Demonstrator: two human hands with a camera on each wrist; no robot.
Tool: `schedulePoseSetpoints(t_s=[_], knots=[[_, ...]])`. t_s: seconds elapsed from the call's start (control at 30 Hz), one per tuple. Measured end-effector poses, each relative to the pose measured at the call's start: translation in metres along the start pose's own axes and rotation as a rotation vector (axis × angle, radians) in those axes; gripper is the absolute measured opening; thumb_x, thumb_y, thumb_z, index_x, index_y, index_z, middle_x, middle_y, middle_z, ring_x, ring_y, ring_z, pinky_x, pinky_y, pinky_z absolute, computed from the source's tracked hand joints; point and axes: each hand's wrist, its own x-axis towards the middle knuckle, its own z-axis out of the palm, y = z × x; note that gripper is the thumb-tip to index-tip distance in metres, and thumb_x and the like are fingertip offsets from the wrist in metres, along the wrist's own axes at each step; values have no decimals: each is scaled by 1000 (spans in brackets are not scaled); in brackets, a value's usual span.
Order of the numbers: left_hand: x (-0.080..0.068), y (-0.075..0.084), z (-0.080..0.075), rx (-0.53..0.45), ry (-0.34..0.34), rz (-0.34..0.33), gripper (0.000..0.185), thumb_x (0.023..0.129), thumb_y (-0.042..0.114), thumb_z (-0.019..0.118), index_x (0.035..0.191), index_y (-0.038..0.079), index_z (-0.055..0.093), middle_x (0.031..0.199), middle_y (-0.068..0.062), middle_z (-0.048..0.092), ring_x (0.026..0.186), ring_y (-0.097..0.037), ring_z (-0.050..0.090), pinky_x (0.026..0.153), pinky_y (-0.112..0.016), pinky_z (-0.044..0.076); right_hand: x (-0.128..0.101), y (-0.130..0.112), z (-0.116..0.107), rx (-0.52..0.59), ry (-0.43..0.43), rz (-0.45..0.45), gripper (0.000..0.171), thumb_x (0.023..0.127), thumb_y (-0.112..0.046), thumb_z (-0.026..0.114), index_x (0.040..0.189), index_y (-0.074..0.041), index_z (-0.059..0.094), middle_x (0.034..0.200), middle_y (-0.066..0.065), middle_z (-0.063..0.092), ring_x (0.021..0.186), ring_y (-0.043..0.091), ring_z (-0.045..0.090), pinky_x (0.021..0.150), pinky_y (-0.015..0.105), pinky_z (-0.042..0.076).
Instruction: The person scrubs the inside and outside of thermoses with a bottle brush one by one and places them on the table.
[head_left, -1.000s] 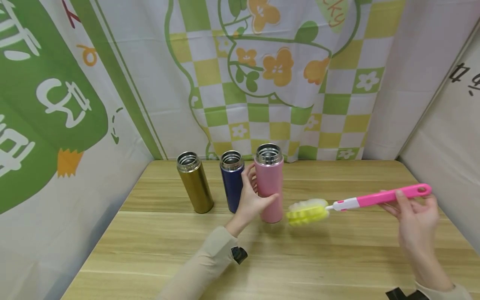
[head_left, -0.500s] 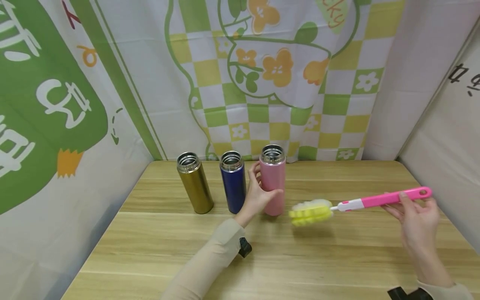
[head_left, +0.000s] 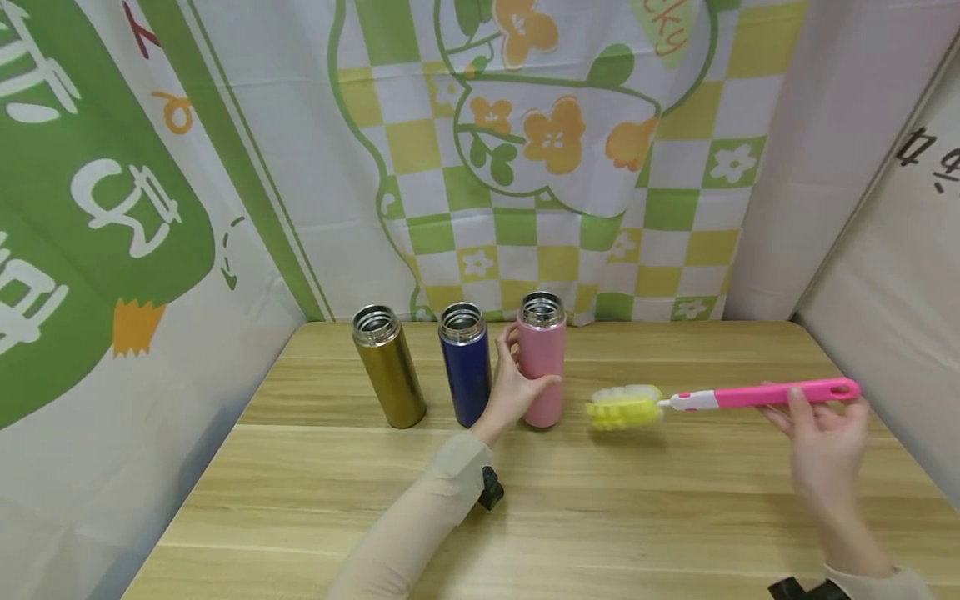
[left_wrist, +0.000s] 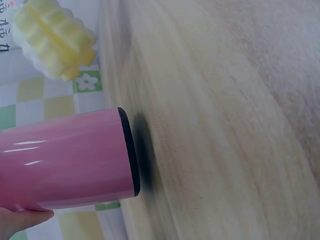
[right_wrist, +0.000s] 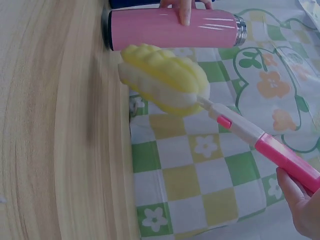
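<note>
My left hand point(head_left: 513, 396) grips an uncapped pink thermos bottle point(head_left: 543, 358) around its left side, thumb across the front. The bottle is upright, and in the left wrist view its dark base is close over the wooden table, a shadow beside it. In my right hand point(head_left: 828, 450) is the pink handle of a bottle brush point(head_left: 757, 395), pinched near its hanging hole. The brush's yellow and white sponge head point(right_wrist: 165, 80) points left toward the pink bottle, above the table. Left of that bottle stand a blue thermos bottle point(head_left: 467, 375) and a gold thermos bottle point(head_left: 392, 375), both uncapped.
The wood-grain table point(head_left: 300, 500) ends at a patterned cloth point(head_left: 517, 242) hanging behind the bottles. Printed fabric walls close in the left and right sides. A black wrist strap point(head_left: 491, 487) sits at the left sleeve.
The pink bottle has moved back and slightly right, roughly into line with the blue and gold ones. The brush head has risen and shifted a little right, so the brush lies more level.
</note>
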Motion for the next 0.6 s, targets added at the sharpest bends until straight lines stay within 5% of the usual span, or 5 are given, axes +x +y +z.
schedulePoseSetpoints(t_s=[0.17, 0.27, 0.4, 0.6], knots=[[1, -7, 2, 0, 8, -25, 89, 63, -8, 74, 129, 3, 16, 123, -24, 37, 107, -36, 48, 85, -41, 43, -1, 8, -3, -31, -68, -74, 43, 82, 7, 53, 115, -1, 27, 87, 22, 59, 80, 28, 64, 71, 33, 49], [4, -20, 4, -14, 6, -22, 90, 62, -7, 74, 130, 4, 16, 124, -23, 36, 108, -36, 47, 86, -41, 43, 16, 36, -35, -15, -162, -160, 45, 81, 14, 49, 118, 1, 26, 92, 30, 56, 85, 36, 61, 72, 37, 49], [6, -34, 5, -17, 8, -30, 91, 62, -5, 75, 131, 6, 16, 127, -19, 35, 111, -33, 46, 88, -40, 42, 24, 56, -50, -45, -239, -249, 45, 79, 16, 51, 116, 3, 28, 96, 35, 53, 88, 39, 59, 74, 39, 48], [3, -35, 5, 27, 12, -20, 92, 63, -4, 75, 132, 6, 16, 130, -19, 34, 117, -33, 41, 94, -40, 37, -4, 39, -3, -79, -342, -335, 42, 79, 7, 58, 111, 4, 32, 95, 27, 57, 88, 30, 61, 80, 32, 46]])
